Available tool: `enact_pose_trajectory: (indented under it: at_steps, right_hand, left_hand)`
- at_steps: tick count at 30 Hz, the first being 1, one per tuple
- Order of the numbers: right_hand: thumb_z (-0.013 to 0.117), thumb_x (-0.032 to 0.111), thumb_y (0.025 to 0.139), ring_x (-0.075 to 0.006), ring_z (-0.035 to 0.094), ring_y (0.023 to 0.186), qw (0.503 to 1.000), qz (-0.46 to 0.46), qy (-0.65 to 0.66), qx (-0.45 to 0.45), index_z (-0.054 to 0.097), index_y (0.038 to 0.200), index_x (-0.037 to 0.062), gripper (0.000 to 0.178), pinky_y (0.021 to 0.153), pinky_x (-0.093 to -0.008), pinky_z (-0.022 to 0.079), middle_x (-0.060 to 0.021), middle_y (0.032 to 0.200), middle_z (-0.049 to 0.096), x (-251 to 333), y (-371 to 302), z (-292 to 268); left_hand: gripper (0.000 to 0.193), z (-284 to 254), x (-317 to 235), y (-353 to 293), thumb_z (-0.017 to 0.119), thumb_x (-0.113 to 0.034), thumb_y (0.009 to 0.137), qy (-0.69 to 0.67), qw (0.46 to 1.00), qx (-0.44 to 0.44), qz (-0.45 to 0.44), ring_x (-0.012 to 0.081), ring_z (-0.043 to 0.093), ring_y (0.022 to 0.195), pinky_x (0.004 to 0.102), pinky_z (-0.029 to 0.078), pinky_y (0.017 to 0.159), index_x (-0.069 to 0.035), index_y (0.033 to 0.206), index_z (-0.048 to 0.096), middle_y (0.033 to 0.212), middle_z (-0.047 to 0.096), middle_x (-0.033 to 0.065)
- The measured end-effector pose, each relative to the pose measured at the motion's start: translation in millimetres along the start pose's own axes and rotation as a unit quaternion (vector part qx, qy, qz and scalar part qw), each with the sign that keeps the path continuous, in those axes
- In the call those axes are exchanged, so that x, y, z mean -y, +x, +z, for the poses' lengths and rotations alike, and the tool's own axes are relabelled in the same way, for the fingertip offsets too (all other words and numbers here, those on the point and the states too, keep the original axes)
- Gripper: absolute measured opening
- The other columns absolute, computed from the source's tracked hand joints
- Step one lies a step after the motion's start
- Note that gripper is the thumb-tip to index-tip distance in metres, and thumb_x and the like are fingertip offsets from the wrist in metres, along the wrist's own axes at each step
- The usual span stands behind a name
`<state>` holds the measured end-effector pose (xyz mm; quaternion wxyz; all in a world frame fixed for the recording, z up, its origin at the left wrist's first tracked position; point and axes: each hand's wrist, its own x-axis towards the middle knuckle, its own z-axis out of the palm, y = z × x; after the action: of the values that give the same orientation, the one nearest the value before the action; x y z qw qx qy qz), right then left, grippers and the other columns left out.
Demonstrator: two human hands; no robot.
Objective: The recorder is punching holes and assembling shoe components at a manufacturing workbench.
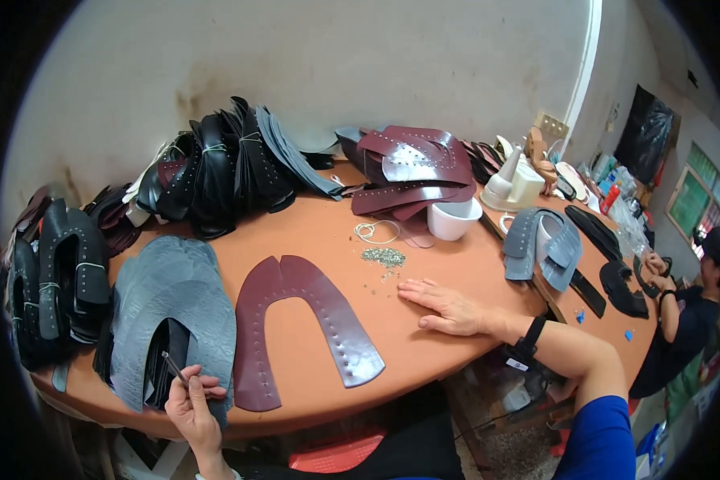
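Note:
My left hand (194,412) pinches a slim metal tool (174,366), tip pointing up; its exact kind is too small to make out. It hovers over the front of a stack of grey U-shaped leather pieces (172,276). Right of that stack, a burgundy U-shaped leather piece (252,344) lies flat, small studs or holes along both arms. My right hand (450,308) rests palm down on the orange table (320,432), fingers stretched out. Just beyond its fingertips is a small heap of shiny metal studs (384,258), a few scattered loose.
Tied bundles of black leather pieces (216,172) line the back left. Burgundy pieces (412,160) are piled at the back, beside a white bowl (454,220) and a cone-tipped bottle (504,178). Grey pieces (524,240) sit right. A co-worker (688,320) handles a black piece far right.

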<state>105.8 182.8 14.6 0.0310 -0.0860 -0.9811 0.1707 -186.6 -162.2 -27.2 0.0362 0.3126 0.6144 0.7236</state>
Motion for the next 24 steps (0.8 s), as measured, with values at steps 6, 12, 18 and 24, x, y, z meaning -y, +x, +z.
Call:
enact_pose_trajectory:
  at_steps: [6,12,18,24]
  right_hand:
    - [0.045,0.039,0.098,-0.0323,0.019,0.145,0.994,0.069,0.057,-0.069,0.029,0.147,0.0016,0.064,0.118,-0.0434,0.015,-0.0173,0.154,0.027,8,-21,-16]
    - [0.05,0.063,0.087,-0.0352,0.007,0.147,0.973,0.212,-0.092,-0.024,0.015,0.151,0.0027,0.095,0.115,-0.0554,0.01,-0.0196,0.157,0.013,-13,-103,-11]
    - [0.052,0.071,0.082,-0.0362,0.006,0.147,0.967,0.221,-0.127,-0.011,0.011,0.151,0.0009,0.106,0.113,-0.0617,0.006,-0.0216,0.157,0.012,-1,-74,9]
    - [0.048,0.062,0.089,-0.036,0.013,0.145,0.978,0.185,-0.088,-0.048,0.013,0.15,-0.0013,0.094,0.116,-0.0528,0.01,-0.0231,0.155,0.017,18,-21,19]
  left_hand:
    - [0.024,-2,1,1,0.046,-0.016,0.102,0.004,1.0,-0.001,0.002,0.0088,0.061,0.063,0.021,0.048,0.059,0.004,0.108,0.058,0.077,0.064,0.0074]
    - [0.024,-4,-2,2,0.047,-0.016,0.102,0.0,1.0,0.006,-0.009,0.0086,0.06,0.063,0.0204,0.048,0.06,0.004,0.108,0.058,0.079,0.063,0.007]
    - [0.024,15,-24,-1,0.05,-0.014,0.1,0.057,0.997,0.039,-0.02,0.0092,0.061,0.065,0.0205,0.047,0.061,0.007,0.107,0.059,0.077,0.065,0.0084]
    - [0.019,57,-43,-12,0.051,-0.008,0.098,0.048,0.993,0.103,-0.028,0.0104,0.062,0.064,0.0221,0.05,0.06,0.007,0.105,0.061,0.076,0.065,0.008]
